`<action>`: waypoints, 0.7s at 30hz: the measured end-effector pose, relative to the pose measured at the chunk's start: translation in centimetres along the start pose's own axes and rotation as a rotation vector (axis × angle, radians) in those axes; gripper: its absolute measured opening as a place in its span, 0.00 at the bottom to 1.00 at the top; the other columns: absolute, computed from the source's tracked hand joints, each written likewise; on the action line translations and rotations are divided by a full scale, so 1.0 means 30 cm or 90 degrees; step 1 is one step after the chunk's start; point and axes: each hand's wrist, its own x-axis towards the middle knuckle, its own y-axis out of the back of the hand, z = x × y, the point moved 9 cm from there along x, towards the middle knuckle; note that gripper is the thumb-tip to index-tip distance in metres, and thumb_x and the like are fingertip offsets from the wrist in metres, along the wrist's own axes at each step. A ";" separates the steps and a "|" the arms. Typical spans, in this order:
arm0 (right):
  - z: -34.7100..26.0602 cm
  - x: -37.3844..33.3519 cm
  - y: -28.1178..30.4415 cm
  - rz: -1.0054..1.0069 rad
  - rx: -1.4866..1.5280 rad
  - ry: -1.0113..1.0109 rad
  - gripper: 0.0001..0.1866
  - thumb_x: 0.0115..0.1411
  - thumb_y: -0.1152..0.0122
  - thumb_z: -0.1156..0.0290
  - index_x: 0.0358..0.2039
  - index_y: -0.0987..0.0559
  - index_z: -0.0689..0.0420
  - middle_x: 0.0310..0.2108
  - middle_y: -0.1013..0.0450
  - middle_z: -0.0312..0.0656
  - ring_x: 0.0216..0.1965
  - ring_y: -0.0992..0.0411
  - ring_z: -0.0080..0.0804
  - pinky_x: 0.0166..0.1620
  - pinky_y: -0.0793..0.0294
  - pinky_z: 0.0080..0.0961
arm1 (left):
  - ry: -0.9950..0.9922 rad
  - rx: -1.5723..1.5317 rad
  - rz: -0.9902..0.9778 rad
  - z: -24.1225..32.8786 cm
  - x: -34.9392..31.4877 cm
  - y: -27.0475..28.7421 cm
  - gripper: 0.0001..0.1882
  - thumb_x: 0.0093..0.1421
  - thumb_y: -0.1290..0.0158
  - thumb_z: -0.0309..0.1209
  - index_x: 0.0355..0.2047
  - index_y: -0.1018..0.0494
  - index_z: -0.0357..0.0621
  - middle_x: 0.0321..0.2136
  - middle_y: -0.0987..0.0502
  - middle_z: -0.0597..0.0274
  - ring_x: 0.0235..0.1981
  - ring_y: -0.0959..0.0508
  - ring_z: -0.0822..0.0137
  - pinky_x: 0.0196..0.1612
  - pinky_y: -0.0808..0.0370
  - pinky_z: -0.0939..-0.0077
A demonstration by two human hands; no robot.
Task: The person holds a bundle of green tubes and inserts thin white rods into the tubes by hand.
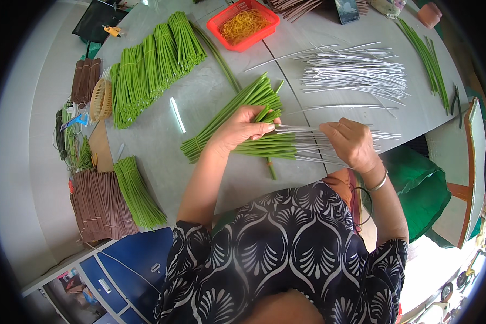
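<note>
My left hand [242, 130] is closed on a few short-looking green stems [265, 115], their ends pointing up past the thumb. Thin silvery wires [299, 130] run from that hand to my right hand [352, 142], whose fingers are closed round them. Beneath both hands lies a row of green stems [264, 144] with bare wires sticking out at their right ends. Behind my left hand a thicker bunch of green stems [254, 94] slants across the table. My fingers hide where wire and stem meet.
Loose silvery wires [353, 73] are heaped at the far right of the grey table [167, 156]. A red basket [243, 43] of yellow rubber bands stands at the back. Tied green bundles [151, 65] lie far left, brown bundles [102, 205] near left. Pliers [456, 100] rest by the right edge.
</note>
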 end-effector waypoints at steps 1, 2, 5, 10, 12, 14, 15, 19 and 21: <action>-0.028 0.011 0.009 0.002 -0.046 0.041 0.21 0.42 0.34 0.76 0.41 0.19 0.61 0.34 0.21 0.40 0.28 0.24 0.34 0.26 0.24 0.28 | 0.004 -0.008 0.001 -0.004 0.002 0.004 0.11 0.64 0.40 0.28 0.45 0.21 0.37 0.31 0.22 0.72 0.24 0.32 0.83 0.27 0.35 0.87; -0.036 0.012 0.009 0.002 -0.047 0.040 0.21 0.42 0.34 0.76 0.41 0.19 0.61 0.34 0.21 0.40 0.28 0.24 0.34 0.26 0.24 0.28 | 0.008 -0.015 -0.001 -0.007 0.005 0.003 0.12 0.63 0.40 0.29 0.46 0.21 0.37 0.31 0.22 0.71 0.24 0.32 0.83 0.27 0.35 0.87; -0.069 0.013 0.025 0.044 -0.087 0.077 0.21 0.42 0.34 0.76 0.41 0.19 0.61 0.34 0.21 0.40 0.28 0.24 0.34 0.25 0.24 0.28 | -0.004 -0.020 0.000 -0.007 0.009 0.006 0.13 0.64 0.39 0.30 0.46 0.21 0.36 0.30 0.21 0.70 0.24 0.31 0.83 0.27 0.34 0.86; -0.051 0.013 -0.005 -0.007 -0.010 0.071 0.21 0.41 0.34 0.76 0.41 0.19 0.62 0.35 0.21 0.41 0.28 0.23 0.35 0.26 0.23 0.29 | 0.002 0.042 -0.029 -0.006 0.019 0.003 0.13 0.61 0.37 0.26 0.46 0.20 0.35 0.31 0.21 0.69 0.25 0.29 0.82 0.28 0.32 0.85; -0.049 0.013 -0.037 -0.014 0.024 0.061 0.21 0.42 0.34 0.76 0.41 0.20 0.62 0.34 0.21 0.42 0.28 0.23 0.35 0.26 0.23 0.30 | 0.002 0.053 -0.040 -0.003 0.020 -0.004 0.13 0.60 0.37 0.25 0.45 0.20 0.35 0.31 0.20 0.69 0.26 0.28 0.81 0.29 0.31 0.85; -0.057 0.019 -0.071 -0.020 0.058 0.052 0.22 0.42 0.34 0.76 0.42 0.20 0.63 0.34 0.21 0.42 0.27 0.23 0.36 0.27 0.23 0.30 | 0.017 0.008 -0.012 -0.008 0.013 0.008 0.11 0.58 0.36 0.22 0.42 0.19 0.37 0.31 0.20 0.69 0.29 0.25 0.80 0.34 0.27 0.83; -0.064 0.025 -0.085 -0.022 0.043 0.049 0.21 0.43 0.35 0.75 0.42 0.20 0.63 0.34 0.21 0.43 0.28 0.23 0.36 0.27 0.23 0.30 | 0.017 0.008 -0.012 -0.013 0.012 0.014 0.11 0.58 0.36 0.22 0.42 0.19 0.37 0.31 0.20 0.69 0.29 0.25 0.80 0.34 0.27 0.83; -0.090 0.028 -0.118 0.019 -0.019 0.069 0.22 0.46 0.37 0.73 0.45 0.23 0.60 0.31 0.27 0.36 0.27 0.25 0.30 0.26 0.25 0.27 | -0.001 0.034 -0.020 -0.017 0.010 0.040 0.10 0.57 0.35 0.22 0.39 0.20 0.38 0.32 0.20 0.68 0.33 0.22 0.77 0.40 0.25 0.80; -0.096 0.034 -0.119 0.024 -0.025 0.070 0.22 0.46 0.37 0.73 0.45 0.23 0.60 0.31 0.27 0.36 0.27 0.26 0.29 0.26 0.25 0.27 | 0.008 0.046 -0.031 -0.021 0.010 0.044 0.10 0.57 0.35 0.22 0.39 0.21 0.38 0.33 0.20 0.68 0.33 0.22 0.77 0.41 0.25 0.79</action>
